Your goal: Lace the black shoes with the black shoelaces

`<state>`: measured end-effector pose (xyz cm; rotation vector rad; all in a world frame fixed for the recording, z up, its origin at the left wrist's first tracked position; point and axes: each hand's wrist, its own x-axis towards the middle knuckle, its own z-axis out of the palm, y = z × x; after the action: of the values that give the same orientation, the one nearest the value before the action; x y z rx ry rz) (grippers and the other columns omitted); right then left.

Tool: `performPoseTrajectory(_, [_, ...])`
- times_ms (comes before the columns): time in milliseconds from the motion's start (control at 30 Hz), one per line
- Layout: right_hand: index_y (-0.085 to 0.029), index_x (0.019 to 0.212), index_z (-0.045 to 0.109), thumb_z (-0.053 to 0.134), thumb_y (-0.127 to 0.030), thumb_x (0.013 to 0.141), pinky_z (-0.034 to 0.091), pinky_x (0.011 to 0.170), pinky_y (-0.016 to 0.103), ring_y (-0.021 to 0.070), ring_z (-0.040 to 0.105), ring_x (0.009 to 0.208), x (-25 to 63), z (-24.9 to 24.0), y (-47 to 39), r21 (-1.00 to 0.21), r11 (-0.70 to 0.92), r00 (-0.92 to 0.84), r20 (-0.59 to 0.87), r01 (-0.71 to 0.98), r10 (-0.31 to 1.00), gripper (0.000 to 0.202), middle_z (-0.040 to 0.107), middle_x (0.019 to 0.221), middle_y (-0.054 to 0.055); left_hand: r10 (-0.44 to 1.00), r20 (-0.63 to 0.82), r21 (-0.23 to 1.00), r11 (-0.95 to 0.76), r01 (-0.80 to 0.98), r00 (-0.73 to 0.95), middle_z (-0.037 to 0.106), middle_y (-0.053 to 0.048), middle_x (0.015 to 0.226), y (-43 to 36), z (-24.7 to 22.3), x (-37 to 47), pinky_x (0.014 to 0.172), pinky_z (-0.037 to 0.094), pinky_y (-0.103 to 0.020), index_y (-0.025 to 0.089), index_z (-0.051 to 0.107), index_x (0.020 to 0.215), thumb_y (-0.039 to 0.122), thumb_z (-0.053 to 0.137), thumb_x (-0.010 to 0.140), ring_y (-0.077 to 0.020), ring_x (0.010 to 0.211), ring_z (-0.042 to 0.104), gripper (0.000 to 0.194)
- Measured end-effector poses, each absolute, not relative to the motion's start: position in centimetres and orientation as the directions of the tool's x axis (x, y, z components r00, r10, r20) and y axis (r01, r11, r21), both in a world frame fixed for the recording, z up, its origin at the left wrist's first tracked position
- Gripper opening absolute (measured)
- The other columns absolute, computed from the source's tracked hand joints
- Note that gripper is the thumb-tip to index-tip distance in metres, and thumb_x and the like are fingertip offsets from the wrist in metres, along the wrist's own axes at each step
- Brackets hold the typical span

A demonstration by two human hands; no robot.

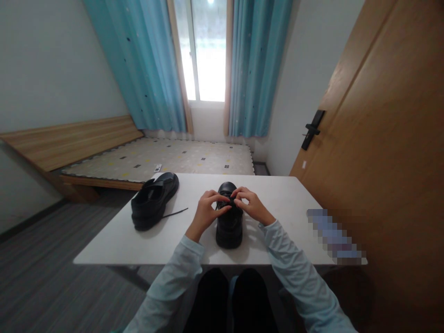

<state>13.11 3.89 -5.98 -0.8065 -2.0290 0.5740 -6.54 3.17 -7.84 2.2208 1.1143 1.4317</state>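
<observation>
A black shoe [229,231] stands upright in the middle of the white table [277,249], its toe pointing away from me. My left hand [210,209] is at the left side of its laces, thumb and index finger pinched toward each other. From the right, my right hand [252,205] meets it over the laces, also with its fingers in a pinch. The dark laces between my fingertips are too small to make out clearly. A second black shoe [149,210] rests at the table's left, with one lace [176,212] stretched out on the tabletop.
A blurred, pixelated flat item [333,236] lies at the table's right edge. Beyond the table is a bed [194,159] with a small light object [158,168] on it. A wooden door [388,152] stands close on the right. My knees are under the front edge.
</observation>
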Motion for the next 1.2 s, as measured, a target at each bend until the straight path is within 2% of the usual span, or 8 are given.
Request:
performPoseTrajectory(133, [-0.019, 0.081, 0.06, 0.056, -0.02, 0.081, 0.045, 0.085, 0.037, 0.0199, 0.059, 0.089, 12.9, -6.3, 4.0, -0.647, 0.682, -0.372, 0.573, 0.341, 0.73, 0.004, 0.064, 0.089, 0.005, 0.745, 0.622, 0.61, -0.654, 0.447, 0.242, 0.061, -0.003, 0.084, 3.2, -7.8, -6.5, 0.077, 0.046, -0.034, 0.023, 0.07, 0.088, 0.026, 0.073, 0.071, -0.0191, 0.083, 0.057, 0.018])
performPoseTrajectory(267, [-0.018, 0.093, 0.063, 0.057, -0.017, 0.079, 0.045, 0.086, 0.037, 0.0204, 0.059, 0.093, 12.8, -6.4, 4.0, -0.596, 0.717, -0.394, 0.599, 0.362, 0.697, 0.015, 0.064, 0.093, 0.006, 0.768, 0.578, 0.623, -0.634, 0.458, 0.276, 0.058, -0.003, 0.086, 3.2, -7.7, -6.4, 0.079, 0.045, -0.033, 0.021, 0.068, 0.087, 0.015, 0.07, 0.07, -0.0182, 0.085, 0.056, 0.019])
performPoseTrajectory(367, [-0.02, 0.091, 0.064, 0.058, -0.013, 0.076, 0.045, 0.088, 0.038, 0.021, 0.058, 0.095, 12.8, -6.3, 3.9, -0.552, 0.735, -0.42, 0.602, 0.395, 0.678, 0.018, 0.064, 0.095, 0.006, 0.774, 0.567, 0.622, -0.627, 0.468, 0.282, 0.056, -0.002, 0.087, 3.2, -7.7, -6.2, 0.08, 0.046, -0.033, 0.021, 0.067, 0.086, 0.013, 0.069, 0.069, -0.018, 0.086, 0.055, 0.018])
performPoseTrajectory(600, [-0.02, 0.089, 0.062, 0.059, -0.01, 0.071, 0.045, 0.089, 0.039, 0.0215, 0.056, 0.096, 12.6, -6.3, 3.9, -0.55, 0.733, -0.437, 0.589, 0.399, 0.68, 0.021, 0.061, 0.097, 0.006, 0.773, 0.575, 0.607, -0.622, 0.494, 0.266, 0.055, -0.003, 0.089, 3.4, -8.2, -6.0, 0.081, 0.046, -0.035, 0.021, 0.063, 0.084, 0.015, 0.065, 0.072, -0.0197, 0.089, 0.054, 0.013])
performPoseTrajectory(933, [-0.021, 0.087, 0.061, 0.057, -0.008, 0.069, 0.044, 0.09, 0.039, 0.0217, 0.055, 0.098, 12.5, -6.4, 3.9, -0.543, 0.739, -0.452, 0.585, 0.399, 0.674, 0.022, 0.058, 0.097, 0.006, 0.711, 0.671, 0.472, -0.629, 0.618, 0.211, 0.056, -0.004, 0.089, 3.1, -8.4, -5.9, 0.08, 0.045, -0.035, 0.021, 0.056, 0.087, 0.016, 0.062, 0.074, -0.0214, 0.089, 0.053, 0.015])
performPoseTrajectory(1200, [-0.021, 0.083, 0.057, 0.058, -0.007, 0.067, 0.043, 0.087, 0.039, 0.0225, 0.053, 0.094, 12.0, -6.5, 3.8, -0.527, 0.732, -0.433, 0.591, 0.431, 0.68, 0.021, 0.058, 0.092, 0.005, 0.684, 0.693, 0.416, -0.639, 0.647, 0.23, 0.057, -0.004, 0.087, 3.1, -8.7, -5.7, 0.08, 0.044, -0.035, 0.021, 0.059, 0.083, 0.015, 0.06, 0.075, -0.0213, 0.088, 0.052, 0.011])
